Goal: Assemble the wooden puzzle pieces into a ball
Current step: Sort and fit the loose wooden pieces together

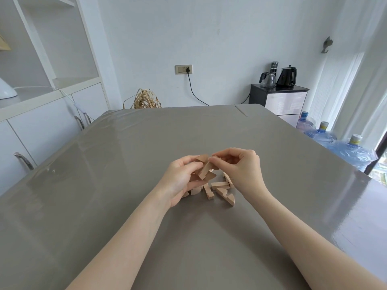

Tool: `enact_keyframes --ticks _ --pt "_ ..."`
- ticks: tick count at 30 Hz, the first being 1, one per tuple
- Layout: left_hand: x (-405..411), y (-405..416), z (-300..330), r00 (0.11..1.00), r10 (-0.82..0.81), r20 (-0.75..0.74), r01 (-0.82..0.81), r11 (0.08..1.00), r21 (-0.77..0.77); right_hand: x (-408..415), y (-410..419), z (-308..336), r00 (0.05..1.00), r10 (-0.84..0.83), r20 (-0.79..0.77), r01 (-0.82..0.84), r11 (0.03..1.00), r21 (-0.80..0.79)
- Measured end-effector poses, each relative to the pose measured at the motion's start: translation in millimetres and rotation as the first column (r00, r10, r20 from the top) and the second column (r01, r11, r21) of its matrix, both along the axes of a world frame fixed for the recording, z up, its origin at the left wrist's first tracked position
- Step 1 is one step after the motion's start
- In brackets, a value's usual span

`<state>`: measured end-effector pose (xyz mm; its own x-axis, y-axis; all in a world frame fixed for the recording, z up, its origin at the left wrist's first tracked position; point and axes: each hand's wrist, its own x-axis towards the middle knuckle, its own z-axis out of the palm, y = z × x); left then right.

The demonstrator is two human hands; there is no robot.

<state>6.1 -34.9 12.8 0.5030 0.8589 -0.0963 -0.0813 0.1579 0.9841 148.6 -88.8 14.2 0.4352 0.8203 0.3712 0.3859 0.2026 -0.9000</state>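
My left hand [181,178] grips a small cluster of joined wooden puzzle pieces [203,158] just above the grey table [125,164]. A flat pale piece [204,172] slants down from the cluster, and my right hand [236,166] pinches its upper end between thumb and fingertips. Several loose pieces [219,190] lie on the table below and between the hands: a notched bar [209,193], a straight bar [220,184] and a curved piece [227,197]. My left palm hides part of the held cluster.
The grey table stretches far on every side of the pile. White cabinets [41,126] stand to the left. A dark side unit with kettles [279,95] and blue water bottles [343,147] sit off the table's far right.
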Motion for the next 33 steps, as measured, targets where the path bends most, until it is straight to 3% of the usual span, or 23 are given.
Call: enact_keyframes --ticks 18,33 --pt "0.6 -8.1 2.1 0.998 -0.048 -0.032 0.048 0.999 -0.003 1.4 0.7 -1.1 0.99 -0.051 0.129 0.052 0.999 -0.006" --pt "0.2 -10.0 4.7 1.0 -0.019 -0.016 0.018 0.999 -0.038 2.4 3.6 -4.7 0.987 0.03 0.155 -0.02 0.997 -0.068"
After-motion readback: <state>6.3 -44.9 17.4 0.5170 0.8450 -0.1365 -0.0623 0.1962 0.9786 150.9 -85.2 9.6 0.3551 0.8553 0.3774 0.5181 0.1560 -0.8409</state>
